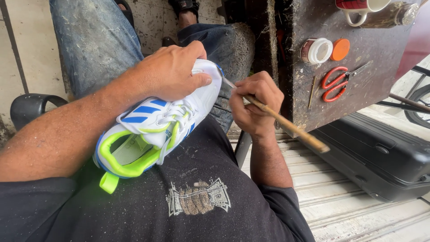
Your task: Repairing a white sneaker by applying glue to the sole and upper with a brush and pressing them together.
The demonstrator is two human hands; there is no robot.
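1. The left hand (172,71) is gripping the toe of a white shoe (156,127), fingers closed over it, pressing it against the lap.
2. The right hand (255,105) is pinching a wooden-handled tool (286,127), tip touching the toe.
3. Red scissors (336,83) are lying on the bench (358,45).

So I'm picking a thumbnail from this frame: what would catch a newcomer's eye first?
The white sneaker with blue stripes and a neon-green lining, pressed on the lap by the left hand. Next, the right hand holding a long wooden-handled tool at the toe. At upper right, red-handled scissors lie on a grimy workbench.
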